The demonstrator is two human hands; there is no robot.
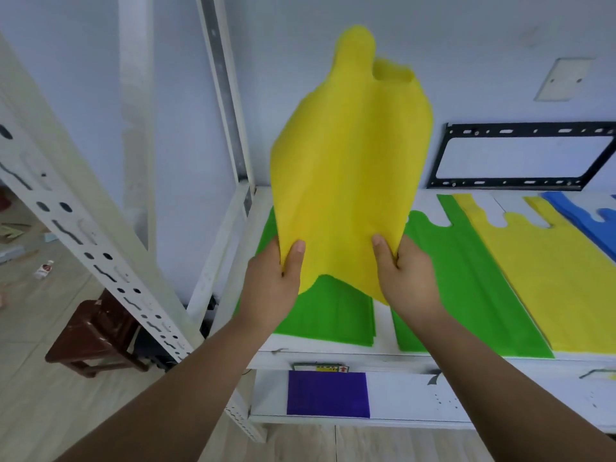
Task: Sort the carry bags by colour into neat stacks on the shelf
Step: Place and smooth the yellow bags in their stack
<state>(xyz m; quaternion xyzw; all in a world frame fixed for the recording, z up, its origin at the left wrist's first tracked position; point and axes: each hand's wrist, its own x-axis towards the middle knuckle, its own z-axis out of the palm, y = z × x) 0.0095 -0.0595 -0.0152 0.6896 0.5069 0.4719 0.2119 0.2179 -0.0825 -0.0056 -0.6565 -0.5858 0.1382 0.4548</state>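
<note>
White metal shelf (333, 352) against a pale wall; above it a yellow carry bag (346, 168) is held up, handles topmost, its lower corners pinched by the left hand (271, 288) and the right hand (410, 278); beneath lie a green stack (333, 315) and a second green stack (466, 278); rightward a yellow stack (550, 278), then blue bags (586, 221); a purple bag (328, 393) lies on the lower shelf (400, 395).

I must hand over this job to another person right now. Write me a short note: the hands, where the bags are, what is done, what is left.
Hands: left hand and right hand pinch the lower edge of the held yellow bag, raised over the shelf.
Done: left green stack, right green stack, yellow stack, blue bags lie sorted there.
Left: probably lay the held yellow bag on the yellow stack; a purple piece lies below.
</note>
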